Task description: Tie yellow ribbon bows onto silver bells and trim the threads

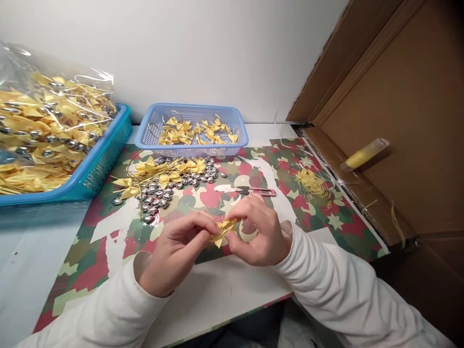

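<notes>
Your left hand [177,253] and right hand [259,232] both pinch one yellow ribbon bow [224,229] above the surface's [224,290] near edge, with pink scissors [257,191] just beyond

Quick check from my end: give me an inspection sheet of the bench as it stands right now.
Surface: white table under a camouflage-print mat.
Job's things: yellow ribbon bow pinched between both hands over the mat.
Clutter: loose bows lying on silver beads; pink snips; yellow thread scraps; light blue basket with bows; teal basket holding a plastic bag of bows.
Grippers: left hand and right hand both closed on the bow.
Cables: nothing seen.
Surroundings: white wall; cardboard box at right, with a yellow tube on it.
</notes>
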`<state>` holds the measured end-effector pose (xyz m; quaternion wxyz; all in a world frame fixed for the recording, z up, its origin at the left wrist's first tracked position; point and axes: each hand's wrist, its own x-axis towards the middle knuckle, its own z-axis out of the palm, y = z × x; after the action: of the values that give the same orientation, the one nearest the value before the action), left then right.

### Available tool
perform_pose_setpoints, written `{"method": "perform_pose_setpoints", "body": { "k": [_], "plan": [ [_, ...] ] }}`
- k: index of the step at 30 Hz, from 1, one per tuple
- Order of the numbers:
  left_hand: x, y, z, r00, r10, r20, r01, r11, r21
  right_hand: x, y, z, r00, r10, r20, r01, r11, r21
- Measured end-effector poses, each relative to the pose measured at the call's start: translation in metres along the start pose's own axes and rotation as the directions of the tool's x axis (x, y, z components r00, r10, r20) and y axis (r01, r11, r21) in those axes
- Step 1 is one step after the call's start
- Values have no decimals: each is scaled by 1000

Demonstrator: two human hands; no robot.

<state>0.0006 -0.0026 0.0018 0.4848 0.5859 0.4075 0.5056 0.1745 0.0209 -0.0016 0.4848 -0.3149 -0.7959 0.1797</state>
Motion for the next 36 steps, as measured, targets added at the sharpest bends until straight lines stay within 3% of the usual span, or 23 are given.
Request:
{"method": "perform_pose_setpoints", "body": {
  "k": [7,14,21,30,36],
  "plan": [
    [0,3,-2,987,133,88,-144,980,135,-1,1,1,999,-48,-16,46,992,-114],
    [2,13,0,948,274,162,-313,898,310,-2,-1,-1,999,-28,25,32,984,-173],
    [1,13,0,936,294,192,-338,902,269,-2,-2,1,1000,-22,-20,18,987,-158],
    [-2,1,-3,965,211,158,-237,958,164,-1,-4,-1,1000,-4,-12,3,992,-124],
    [-3,5,-3,953,242,181,-280,933,228,-2,-5,-1,1000,-19,-16,16,990,-140]
  ]
}}
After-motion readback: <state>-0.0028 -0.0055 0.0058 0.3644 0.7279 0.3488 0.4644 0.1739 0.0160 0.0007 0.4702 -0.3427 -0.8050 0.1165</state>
